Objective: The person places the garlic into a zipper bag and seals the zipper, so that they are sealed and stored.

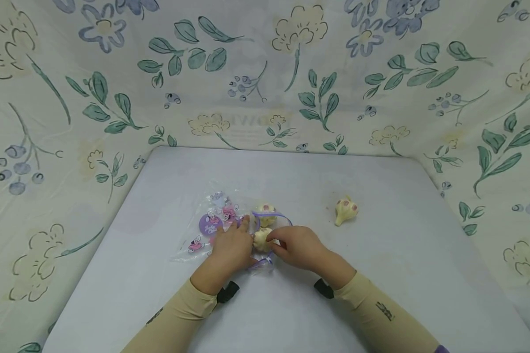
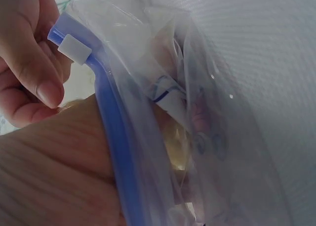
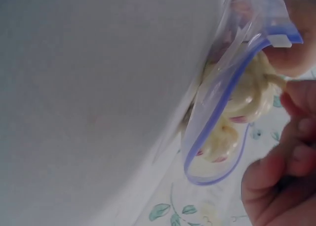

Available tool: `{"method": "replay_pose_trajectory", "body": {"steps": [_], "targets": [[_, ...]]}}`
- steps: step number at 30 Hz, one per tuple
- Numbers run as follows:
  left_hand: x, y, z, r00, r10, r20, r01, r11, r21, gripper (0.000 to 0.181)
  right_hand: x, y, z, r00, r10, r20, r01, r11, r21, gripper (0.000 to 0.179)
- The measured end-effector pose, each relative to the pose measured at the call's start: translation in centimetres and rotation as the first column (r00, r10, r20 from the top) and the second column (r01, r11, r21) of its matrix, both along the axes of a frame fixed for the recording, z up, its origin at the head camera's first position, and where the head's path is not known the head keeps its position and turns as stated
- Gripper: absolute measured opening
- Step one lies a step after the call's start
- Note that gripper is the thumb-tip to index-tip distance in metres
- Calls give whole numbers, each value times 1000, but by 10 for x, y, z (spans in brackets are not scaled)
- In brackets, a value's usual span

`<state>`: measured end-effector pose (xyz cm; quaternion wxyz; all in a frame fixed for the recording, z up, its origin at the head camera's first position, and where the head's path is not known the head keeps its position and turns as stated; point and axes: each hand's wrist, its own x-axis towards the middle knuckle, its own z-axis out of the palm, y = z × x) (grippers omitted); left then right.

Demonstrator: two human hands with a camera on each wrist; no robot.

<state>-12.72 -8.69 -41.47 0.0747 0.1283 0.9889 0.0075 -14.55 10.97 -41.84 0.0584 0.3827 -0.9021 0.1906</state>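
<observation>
While curled, right fingers (image 3: 302, 95) pinch garlic (image 3: 256, 93).

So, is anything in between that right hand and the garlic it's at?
Nothing visible. The right hand touches the garlic bulb at its stem, and no plastic covers it there. The open bag's purple strip runs beside the bulb, not between.

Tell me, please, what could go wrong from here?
The near garlic, pinched at its thin stem by the right hand, might slip loose. Both it and the far garlic sit at the open mouth of the bag, so either could roll out. If the left hand, resting on the bag, lifts, the bag may shift.
</observation>
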Motion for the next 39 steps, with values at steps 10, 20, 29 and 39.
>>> {"method": "replay_pose_trajectory", "body": {"steps": [10,20,29,39], "targets": [[-1,0,-1,1000,5,-7,-5,1000,15,68,1,-1,-1,998,57,-5,-56,996,70,27],[0,0,-1,1000,1,-3,-1,1000,2,80,3,-2,1,998,-54,39,47,985,167,40],[0,0,-2,1000,0,0,0,1000,-2,72,-1,-4,6,972,-117,204,71,973,220,55],[0,-1,-4,1000,4,-8,-4,1000,21,76,-6,-15,8,933,-175,314,63,940,335,69]]}}
